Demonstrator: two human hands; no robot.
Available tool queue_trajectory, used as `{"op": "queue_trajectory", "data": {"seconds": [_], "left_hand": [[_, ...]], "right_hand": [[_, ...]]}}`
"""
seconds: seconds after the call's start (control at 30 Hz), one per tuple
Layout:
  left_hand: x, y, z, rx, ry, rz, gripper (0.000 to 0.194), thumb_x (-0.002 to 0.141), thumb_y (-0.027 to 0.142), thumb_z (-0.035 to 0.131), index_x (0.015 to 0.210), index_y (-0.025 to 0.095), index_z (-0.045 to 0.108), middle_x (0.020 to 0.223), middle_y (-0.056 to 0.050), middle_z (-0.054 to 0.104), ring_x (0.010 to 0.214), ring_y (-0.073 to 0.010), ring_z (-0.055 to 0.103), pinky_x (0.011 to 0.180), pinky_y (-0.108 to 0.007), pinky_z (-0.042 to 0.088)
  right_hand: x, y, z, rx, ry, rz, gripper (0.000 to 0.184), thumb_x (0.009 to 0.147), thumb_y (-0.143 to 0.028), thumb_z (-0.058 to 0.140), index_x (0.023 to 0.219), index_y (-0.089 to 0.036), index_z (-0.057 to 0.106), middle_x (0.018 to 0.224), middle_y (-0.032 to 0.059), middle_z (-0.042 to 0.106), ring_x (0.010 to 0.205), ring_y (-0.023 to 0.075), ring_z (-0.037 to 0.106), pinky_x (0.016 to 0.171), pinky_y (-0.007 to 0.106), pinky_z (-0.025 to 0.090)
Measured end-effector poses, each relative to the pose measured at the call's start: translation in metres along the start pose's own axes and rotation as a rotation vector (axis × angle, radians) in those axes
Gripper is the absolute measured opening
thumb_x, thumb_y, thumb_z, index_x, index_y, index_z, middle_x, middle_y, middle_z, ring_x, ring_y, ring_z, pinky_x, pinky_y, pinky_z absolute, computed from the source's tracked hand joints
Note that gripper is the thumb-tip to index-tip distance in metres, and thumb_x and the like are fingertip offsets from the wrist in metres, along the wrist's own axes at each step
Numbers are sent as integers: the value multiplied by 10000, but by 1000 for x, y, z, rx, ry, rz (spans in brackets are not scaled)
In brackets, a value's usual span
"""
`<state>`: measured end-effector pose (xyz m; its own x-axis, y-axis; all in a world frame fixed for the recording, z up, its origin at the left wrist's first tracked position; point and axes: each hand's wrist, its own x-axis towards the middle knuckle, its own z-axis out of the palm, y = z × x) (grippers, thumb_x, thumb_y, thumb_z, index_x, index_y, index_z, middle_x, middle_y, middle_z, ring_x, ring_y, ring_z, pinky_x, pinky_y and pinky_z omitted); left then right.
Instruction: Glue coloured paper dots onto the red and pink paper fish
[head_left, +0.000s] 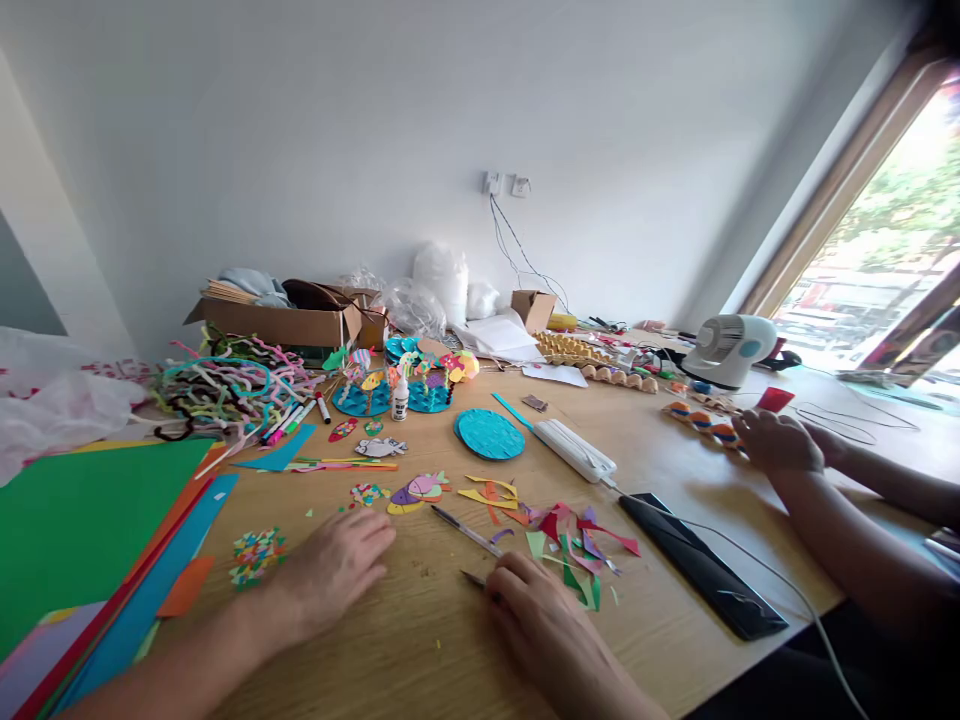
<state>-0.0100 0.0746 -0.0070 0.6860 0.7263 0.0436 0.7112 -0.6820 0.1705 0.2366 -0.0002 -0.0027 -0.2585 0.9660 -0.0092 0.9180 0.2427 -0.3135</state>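
My left hand (337,560) rests on the table with its fingers apart and nothing in them. Just beyond its fingertips lie small coloured paper bits (369,494) and several cut paper fish (421,490). More confetti-like bits (256,556) form a pile left of that hand. My right hand (536,615) is closed around a dark pointed tool (472,579); its tip sticks out to the left, and the rest is hidden under the fingers. A pen (466,530) lies on the wood between the hands. Coloured paper scraps (577,545) are scattered beyond the right hand.
Coloured paper sheets (97,520) lie at left, below a heap of pipe cleaners (225,390). Blue discs (491,435), a glue bottle (400,400) and a power strip (576,450) stand farther back. At right, another person's hands (780,440) hold red paper (775,399) near a fan (727,350).
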Motion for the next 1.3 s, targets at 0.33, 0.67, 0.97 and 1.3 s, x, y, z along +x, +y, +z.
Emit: {"op": "queue_trajectory", "data": {"seconds": [0.33,0.67,0.97,1.3], "left_hand": [[96,-11,-3,18,4,-53,227,778,85,480,943,159,617,970,-73,633,915,-202,589,793,-280,458],[117,-10,-3,130,-113,-14,191,742,42,506,839,170,610,922,-62,620,863,-198,579,759,-286,450],[111,-10,5,154,-15,26,252,794,-14,438,891,154,598,893,-61,632,876,-196,584,768,-286,444],[93,-23,-23,138,338,107,190,831,25,427,842,165,555,864,-42,594,843,-176,571,735,-274,456]], "right_hand": [[30,-20,30,-34,48,-394,77,791,-130,515,745,-162,569,828,32,631,713,134,580,625,199,411],[33,-13,41,-25,49,-442,47,744,-145,579,712,-168,552,796,11,647,675,122,592,571,186,406],[36,-9,48,-24,45,-454,75,730,-179,625,706,-172,554,784,1,654,665,119,591,570,184,404],[27,-8,39,259,187,-407,93,759,-107,492,713,-180,530,770,33,623,657,124,576,557,188,402]]}}
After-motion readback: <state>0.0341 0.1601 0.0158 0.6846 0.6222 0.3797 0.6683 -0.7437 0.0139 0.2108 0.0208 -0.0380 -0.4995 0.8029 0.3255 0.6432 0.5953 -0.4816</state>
